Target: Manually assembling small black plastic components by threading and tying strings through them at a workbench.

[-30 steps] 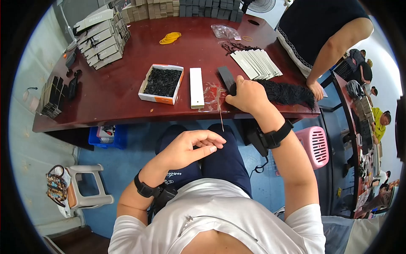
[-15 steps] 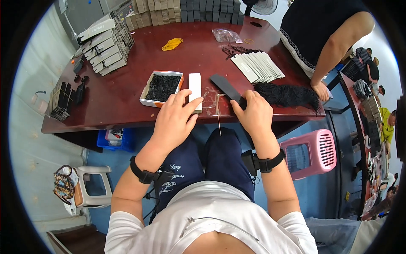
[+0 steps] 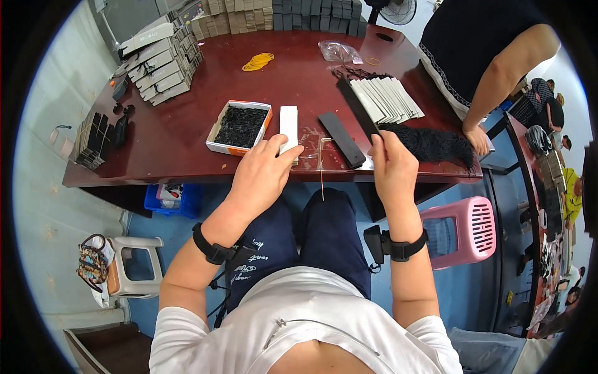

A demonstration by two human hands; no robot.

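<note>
My left hand (image 3: 265,163) grips the near end of a narrow stack of white card tags (image 3: 288,124), fingers on its top and side. In my right hand (image 3: 396,163), a single long black card tag (image 3: 357,103) is pinched between thumb and fingers, lifted and tilted up to the left. Between my hands a stack of black card tags (image 3: 341,140) lies slanted on the table. A thin bent metal wire (image 3: 322,163) stands beside it, reaching down over the table edge. Left of the white stack sits a small box (image 3: 213,142) full of short black strings (image 3: 240,124).
A bundle of black cords (image 3: 430,144) and fanned pale tags (image 3: 386,100) lie at right, near another person's hand (image 3: 477,141). Tag stacks (image 3: 163,71) stand at far left, yellow rubber bands (image 3: 258,62) at the back. A pink stool (image 3: 476,234) is below the table.
My right hand has moved right and up with one black tag, away from the black stack, which stays on the table. My left hand has stayed at the white stack.
</note>
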